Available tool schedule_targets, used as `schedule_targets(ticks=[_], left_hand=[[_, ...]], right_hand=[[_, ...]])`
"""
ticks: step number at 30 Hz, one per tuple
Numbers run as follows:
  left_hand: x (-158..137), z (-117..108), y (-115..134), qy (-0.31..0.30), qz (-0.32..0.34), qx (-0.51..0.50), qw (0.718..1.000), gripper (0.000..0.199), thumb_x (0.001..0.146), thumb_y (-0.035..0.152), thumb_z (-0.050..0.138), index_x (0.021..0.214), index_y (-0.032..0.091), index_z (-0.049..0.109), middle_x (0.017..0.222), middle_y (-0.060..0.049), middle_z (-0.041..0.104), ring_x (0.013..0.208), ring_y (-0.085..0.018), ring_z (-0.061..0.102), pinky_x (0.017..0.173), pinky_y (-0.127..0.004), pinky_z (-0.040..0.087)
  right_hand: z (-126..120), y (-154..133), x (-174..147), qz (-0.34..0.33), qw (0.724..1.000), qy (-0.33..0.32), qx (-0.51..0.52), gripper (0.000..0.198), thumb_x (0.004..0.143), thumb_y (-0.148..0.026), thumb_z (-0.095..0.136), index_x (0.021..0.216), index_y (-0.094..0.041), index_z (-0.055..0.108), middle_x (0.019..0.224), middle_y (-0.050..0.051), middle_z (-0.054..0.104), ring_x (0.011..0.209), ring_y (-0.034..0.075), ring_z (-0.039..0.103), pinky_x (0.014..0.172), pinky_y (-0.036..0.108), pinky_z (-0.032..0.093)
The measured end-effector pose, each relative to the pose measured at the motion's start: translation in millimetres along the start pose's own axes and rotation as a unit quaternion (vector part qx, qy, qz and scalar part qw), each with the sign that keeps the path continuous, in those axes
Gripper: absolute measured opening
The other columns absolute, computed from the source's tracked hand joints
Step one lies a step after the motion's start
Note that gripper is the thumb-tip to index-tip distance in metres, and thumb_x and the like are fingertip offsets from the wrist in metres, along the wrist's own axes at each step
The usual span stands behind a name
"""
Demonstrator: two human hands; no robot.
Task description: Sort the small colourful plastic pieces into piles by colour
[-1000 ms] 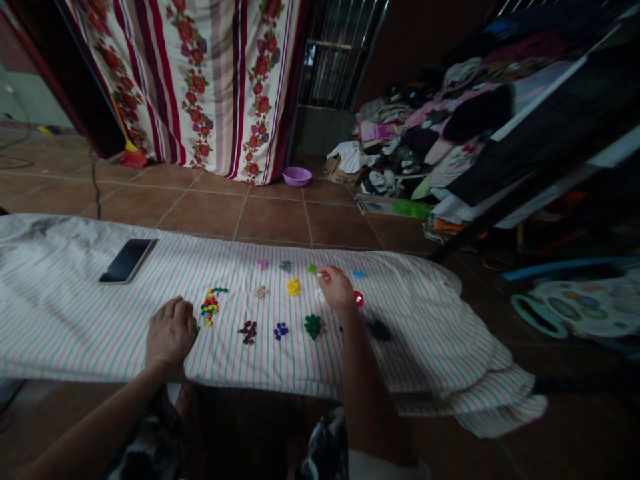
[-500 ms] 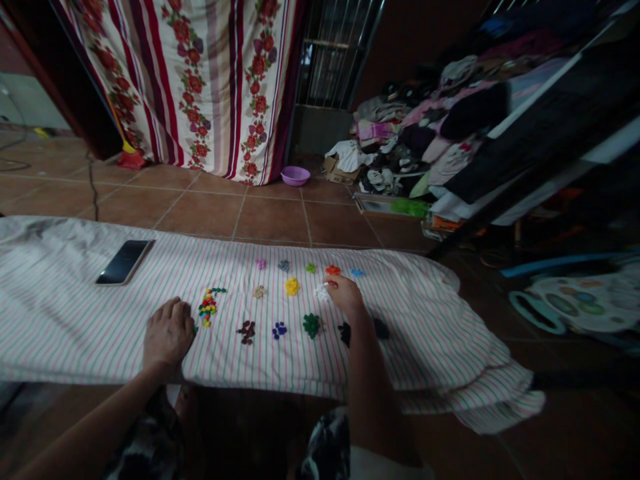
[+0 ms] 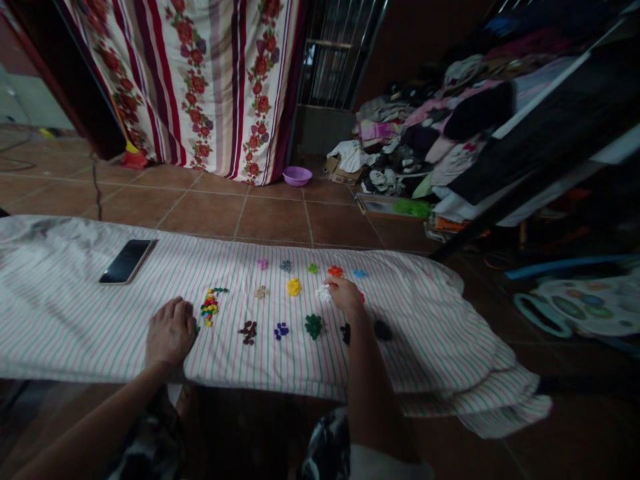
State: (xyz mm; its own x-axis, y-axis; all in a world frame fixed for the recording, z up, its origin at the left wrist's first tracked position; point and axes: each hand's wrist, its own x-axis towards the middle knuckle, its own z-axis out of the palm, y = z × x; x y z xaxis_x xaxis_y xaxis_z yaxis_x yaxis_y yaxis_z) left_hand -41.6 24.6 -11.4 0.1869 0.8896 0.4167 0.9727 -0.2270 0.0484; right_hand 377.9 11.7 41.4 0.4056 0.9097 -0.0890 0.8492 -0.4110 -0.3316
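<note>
My right hand (image 3: 343, 293) is over a little pile of white blocks (image 3: 324, 293), thumb and finger pinched at a small white one. Beneath its wrist lie black blocks (image 3: 345, 333), partly covered, and a bit of red shows beside the knuckles. My left hand (image 3: 171, 331) rests palm down on the striped cloth (image 3: 100, 333), its fingers loosely bent and their tips partly hidden. Close to its right lies a cluster of red, yellow and green blocks (image 3: 209, 307). A speck of green peeks out by the thumb.
Sorted piles surround the hands: yellow (image 3: 293, 287), dark green (image 3: 313, 325), blue (image 3: 281, 331), brown (image 3: 248, 331), orange (image 3: 335, 271) and others. A phone (image 3: 127, 261) lies at the left. Beyond the cloth are a purple basin (image 3: 297, 176) and heaped clothes (image 3: 420, 133).
The view has shifted slightly. My right fingertips stay at the white blocks, and a bit of red now shows beside that hand. My left hand keeps its place.
</note>
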Motion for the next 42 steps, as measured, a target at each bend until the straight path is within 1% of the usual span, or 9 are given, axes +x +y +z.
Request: schedule_targets(ticks=[4,8,17,23,29,33,36,39,42], left_hand=[[0,1,-1,0.004,-0.001,0.000,1.000,0.023,0.091,0.025,0.041,0.104,0.016,0.058,0.121,-0.015,0.063,0.109,-0.030,0.058,0.089,-0.043,0.046],[-1,2,-1,0.009,0.001,-0.003,1.000,0.024,0.091,0.026,0.041,0.105,0.015,0.058,0.121,-0.015,0.063,0.110,-0.030,0.057,0.090,-0.044,0.046],[-1,2,-3,-0.005,0.000,-0.008,1.000,0.026,0.091,0.027,0.040,0.104,0.014,0.059,0.122,-0.017,0.062,0.110,-0.031,0.057,0.089,-0.045,0.046],[0,2,-1,-0.001,-0.003,-0.016,1.000,0.026,0.091,0.026,0.040,0.104,0.015,0.059,0.122,-0.017,0.062,0.111,-0.031,0.056,0.090,-0.046,0.045],[0,1,0,0.003,-0.005,-0.015,1.000,0.025,0.091,0.025,0.040,0.104,0.015,0.059,0.121,-0.016,0.062,0.112,-0.031,0.056,0.091,-0.045,0.045],[0,2,0,0.003,-0.012,-0.017,1.000,0.024,0.090,0.025,0.042,0.104,0.016,0.059,0.121,-0.016,0.062,0.111,-0.031,0.057,0.091,-0.045,0.045],[0,3,-1,0.000,-0.010,-0.022,1.000,0.023,0.090,0.024,0.042,0.103,0.016,0.058,0.121,-0.016,0.062,0.113,-0.031,0.056,0.092,-0.044,0.045],[0,3,-1,0.003,-0.004,-0.025,1.000,0.023,0.091,0.024,0.041,0.105,0.016,0.058,0.121,-0.016,0.062,0.112,-0.030,0.056,0.093,-0.044,0.045],[0,2,-1,0.010,-0.009,-0.030,0.999,0.024,0.093,0.025,0.039,0.105,0.016,0.058,0.120,-0.015,0.063,0.110,-0.029,0.057,0.092,-0.044,0.044]], right_hand=[[-1,-2,0,0.000,1.000,-0.007,0.007,0.035,0.089,-0.011,0.050,0.108,-0.025,0.077,0.113,0.005,0.075,0.105,0.018,0.066,0.089,0.024,0.045],[0,-2,0,0.000,1.000,-0.013,0.004,0.036,0.090,-0.011,0.049,0.108,-0.026,0.076,0.114,0.003,0.074,0.107,0.016,0.066,0.090,0.023,0.045],[1,-1,0,0.000,1.000,-0.015,0.015,0.036,0.090,-0.011,0.048,0.108,-0.024,0.076,0.114,0.004,0.074,0.107,0.017,0.066,0.089,0.023,0.045],[1,-3,1,0.000,1.000,0.017,0.021,0.034,0.089,-0.013,0.049,0.107,-0.023,0.076,0.112,0.006,0.075,0.105,0.020,0.067,0.088,0.027,0.047],[3,-12,5,-0.041,0.997,0.054,0.039,0.031,0.089,-0.016,0.049,0.104,-0.024,0.076,0.108,0.005,0.075,0.101,0.019,0.067,0.086,0.025,0.048],[11,-33,6,-0.087,0.991,0.067,0.076,0.031,0.089,-0.014,0.048,0.103,-0.020,0.076,0.105,0.006,0.075,0.100,0.019,0.067,0.089,0.027,0.048],[21,-63,0,-0.149,0.982,0.068,0.098,0.031,0.090,-0.014,0.048,0.102,-0.022,0.075,0.105,0.005,0.075,0.100,0.018,0.066,0.091,0.027,0.047],[32,-102,-16,-0.235,0.965,0.037,0.107,0.028,0.092,-0.015,0.049,0.103,-0.022,0.074,0.105,0.005,0.074,0.101,0.017,0.065,0.091,0.026,0.046],[42,-140,-39,-0.321,0.942,-0.023,0.100,0.025,0.095,-0.015,0.050,0.101,-0.022,0.074,0.102,0.005,0.074,0.099,0.016,0.064,0.092,0.026,0.044]])
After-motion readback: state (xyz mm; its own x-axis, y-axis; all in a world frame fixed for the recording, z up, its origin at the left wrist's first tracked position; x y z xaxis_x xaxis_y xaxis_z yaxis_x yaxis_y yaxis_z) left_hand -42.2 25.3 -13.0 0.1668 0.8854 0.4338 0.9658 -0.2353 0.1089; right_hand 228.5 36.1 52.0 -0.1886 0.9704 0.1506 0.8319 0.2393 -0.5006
